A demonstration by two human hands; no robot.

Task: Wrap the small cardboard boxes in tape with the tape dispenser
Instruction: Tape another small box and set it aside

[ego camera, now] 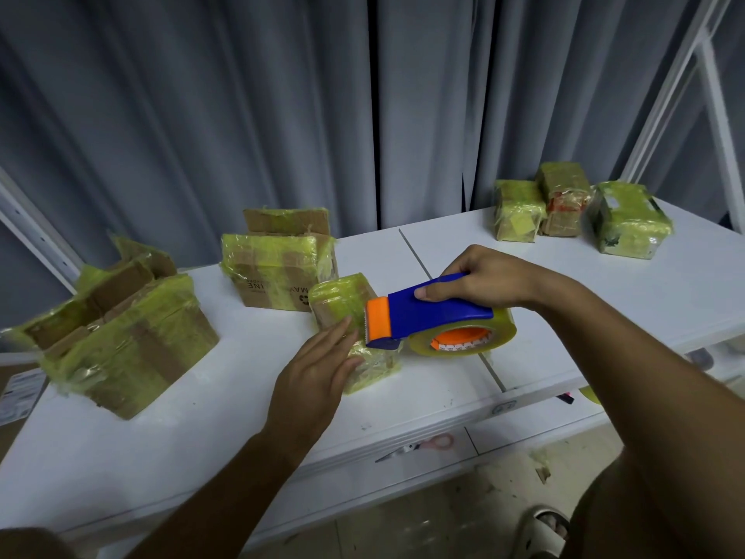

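A small cardboard box [346,308] wrapped in yellowish tape stands at the middle of the white table [201,405]. My left hand [314,381] lies flat against its near side, fingers straight. My right hand [487,280] grips the blue handle of the tape dispenser [431,316]. The dispenser's orange cutter end touches the box's right side, and its roll of clear tape [463,336] rests on the table.
Two larger tape-wrapped boxes stand at the left [125,340] and behind the small one [278,268]. Three wrapped boxes [564,203] cluster at the back right. Scissors [415,447] lie on a lower ledge. Grey curtains hang behind the table. My sandalled foot [544,526] is below.
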